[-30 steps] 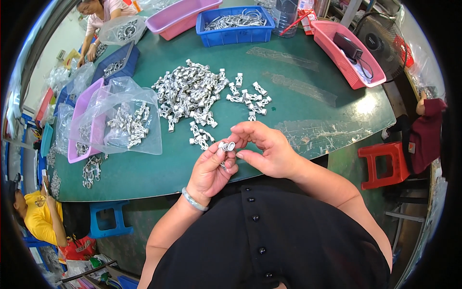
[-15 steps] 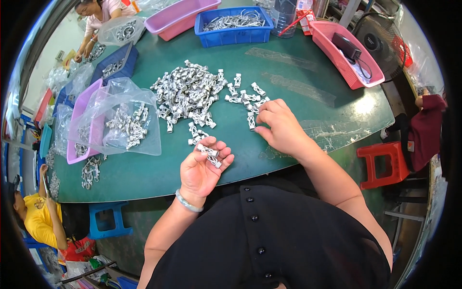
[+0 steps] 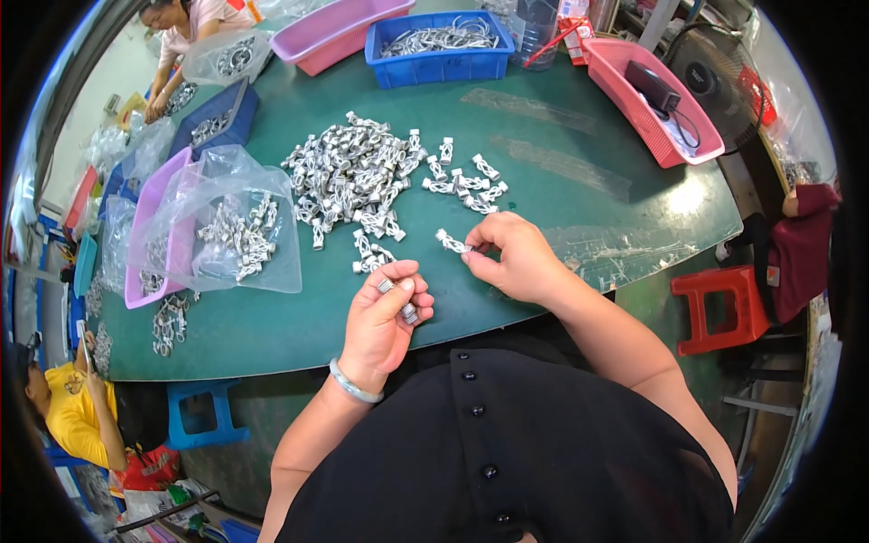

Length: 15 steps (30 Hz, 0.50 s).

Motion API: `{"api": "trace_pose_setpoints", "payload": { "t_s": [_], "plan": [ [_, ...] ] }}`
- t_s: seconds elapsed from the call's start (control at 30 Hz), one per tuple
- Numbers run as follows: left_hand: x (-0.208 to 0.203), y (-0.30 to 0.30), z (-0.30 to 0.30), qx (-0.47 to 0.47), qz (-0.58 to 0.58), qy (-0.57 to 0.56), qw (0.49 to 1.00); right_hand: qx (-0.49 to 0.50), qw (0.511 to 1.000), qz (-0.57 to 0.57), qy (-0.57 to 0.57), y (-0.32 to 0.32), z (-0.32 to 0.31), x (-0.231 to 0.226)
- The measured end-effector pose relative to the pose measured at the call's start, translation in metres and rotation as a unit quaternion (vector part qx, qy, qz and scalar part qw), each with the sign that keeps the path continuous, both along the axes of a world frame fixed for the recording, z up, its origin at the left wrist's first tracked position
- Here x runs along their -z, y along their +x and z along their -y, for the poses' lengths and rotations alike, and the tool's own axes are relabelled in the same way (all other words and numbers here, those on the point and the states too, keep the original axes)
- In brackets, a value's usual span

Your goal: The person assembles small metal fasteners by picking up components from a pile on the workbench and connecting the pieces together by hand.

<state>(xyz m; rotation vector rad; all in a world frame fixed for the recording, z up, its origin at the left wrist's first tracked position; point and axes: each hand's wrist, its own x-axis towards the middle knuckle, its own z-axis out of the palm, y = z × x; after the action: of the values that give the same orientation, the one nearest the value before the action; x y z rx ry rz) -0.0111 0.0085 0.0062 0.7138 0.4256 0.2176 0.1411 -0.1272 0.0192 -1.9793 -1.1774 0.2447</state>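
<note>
My left hand (image 3: 387, 312), palm turned up, has its fingers curled round small silvery metal pieces (image 3: 409, 313), partly hidden by the thumb. To its right, my right hand (image 3: 511, 258) pinches one white-and-silver openwork metal piece (image 3: 451, 241) by its end, just above the green tabletop. A large heap of the same pieces (image 3: 353, 172) lies beyond my left hand. Several loose ones (image 3: 471, 184) are scattered beyond my right hand, and a few more (image 3: 369, 253) rest close to my left fingertips.
A clear plastic bag (image 3: 281, 262) of pieces lies at left beside a purple tray (image 3: 145, 217). At the back stand a blue bin (image 3: 444, 71) of metal parts and a pink tray (image 3: 339, 41). Right are a pink basket (image 3: 670, 154) and a fan (image 3: 706, 77). Co-workers sit nearby.
My right hand has picked a piece from the scattered ones and drawn it toward my left hand. My left fingers and thumb have closed further over their pieces.
</note>
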Motion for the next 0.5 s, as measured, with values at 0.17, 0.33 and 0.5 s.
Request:
{"api": "trace_pose_setpoints", "payload": {
  "t_s": [0.17,0.33,0.5],
  "plan": [
    [-0.007,0.003,0.006,-0.003,-0.026,0.030,0.999,-0.039,0.975,-0.214,0.037,-0.009,0.001,-0.010],
    [-0.013,0.004,0.015,0.015,0.016,0.169,0.985,-0.103,0.965,-0.224,0.088,-0.015,0.001,-0.011],
    [-0.012,0.004,0.017,-0.026,0.052,0.462,0.885,-0.124,0.939,-0.305,0.098,-0.020,-0.001,-0.002]
  ]
}}
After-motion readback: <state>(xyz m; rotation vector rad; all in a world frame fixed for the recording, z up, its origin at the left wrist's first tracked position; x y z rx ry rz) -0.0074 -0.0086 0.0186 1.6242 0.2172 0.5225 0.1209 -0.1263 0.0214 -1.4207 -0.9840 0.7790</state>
